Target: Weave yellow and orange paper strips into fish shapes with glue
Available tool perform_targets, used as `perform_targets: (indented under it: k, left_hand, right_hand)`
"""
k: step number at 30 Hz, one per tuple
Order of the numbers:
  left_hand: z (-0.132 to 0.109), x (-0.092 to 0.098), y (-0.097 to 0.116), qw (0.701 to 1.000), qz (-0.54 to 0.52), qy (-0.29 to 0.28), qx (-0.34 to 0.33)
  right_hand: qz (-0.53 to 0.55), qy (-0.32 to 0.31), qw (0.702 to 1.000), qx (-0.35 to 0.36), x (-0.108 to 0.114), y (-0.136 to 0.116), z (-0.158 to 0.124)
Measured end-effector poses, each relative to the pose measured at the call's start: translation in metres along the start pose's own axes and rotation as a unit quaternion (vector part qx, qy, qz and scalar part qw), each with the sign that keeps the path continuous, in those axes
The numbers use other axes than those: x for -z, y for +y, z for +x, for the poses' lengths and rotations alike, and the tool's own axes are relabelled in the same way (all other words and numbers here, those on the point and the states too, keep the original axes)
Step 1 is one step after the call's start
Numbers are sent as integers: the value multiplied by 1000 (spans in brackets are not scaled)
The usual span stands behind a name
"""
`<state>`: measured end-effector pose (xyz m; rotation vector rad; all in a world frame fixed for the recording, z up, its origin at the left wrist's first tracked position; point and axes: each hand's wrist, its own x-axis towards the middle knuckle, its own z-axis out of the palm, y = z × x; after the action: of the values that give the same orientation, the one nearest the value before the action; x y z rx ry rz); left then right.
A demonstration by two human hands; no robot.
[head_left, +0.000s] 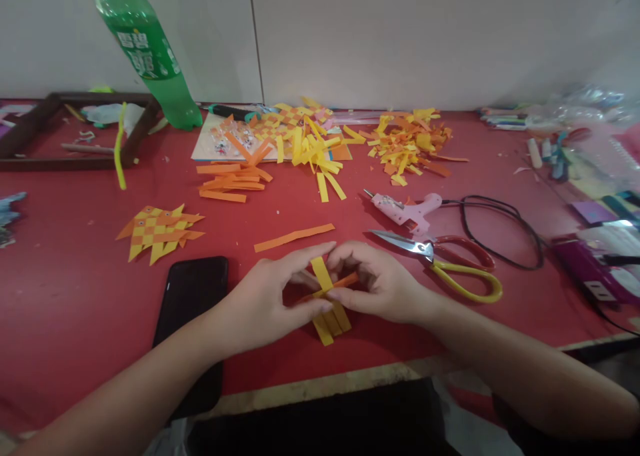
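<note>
Near the table's front edge, both hands pinch a small bundle of interlaced paper strips [333, 319], several yellow and at least one orange. My left hand [270, 299] grips it from the left, thumb along the near side. From the right, my right hand [380, 279] closes on it with thumb and bent fingers, an orange end showing beside them. One yellow strip stands up between the hands. Just beyond them lies a loose orange paper strip [294, 237]. A finished-looking woven paper fish [163, 231] in orange and yellow rests to the left.
Scissors [433, 253] and a pink glue gun [405, 209] with a black cord lie right of the hands. A black phone [193, 303] is under my left forearm. Behind are orange strips [233, 179], yellow strips [313, 146], paper scraps [413, 139] and a green bottle [153, 56].
</note>
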<state>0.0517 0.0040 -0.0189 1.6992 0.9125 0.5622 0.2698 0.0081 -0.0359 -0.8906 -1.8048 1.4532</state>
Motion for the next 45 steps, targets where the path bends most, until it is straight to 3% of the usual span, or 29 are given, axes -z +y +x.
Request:
perform_targets:
  k: [8,19,26,32,35,38,42,45]
  left_hand:
    - [2,-2,-7,997,-17,70,11]
    - [3,1,-5,997,-71,28,1]
    - [2,3,-5,996,-75,40,32]
    - [4,6,-2,975,-188,108,56]
    - [5,7,-1,953,-237,167,91]
    - [5,8,-3,948,-214,203,121]
    - [5,8,-6,959,-174,170,143]
    - [5,7,-6,969,-139,136,155]
  right_hand:
    - [16,19,1000,-4,-4,3,-2]
    - [19,6,1000,-21,-6,0,-5]
    - [-1,16,999,-32,-4,-1,-3]
    - [-37,-1,999,-37,-4,-1,-3]
    - [-17,56,997,-57,-1,0,-1]
    - [33,122,990,-67,5,2,3]
    - [64,184,978,-78,11,7,7]
    - [43,195,976,-84,12,6,8]
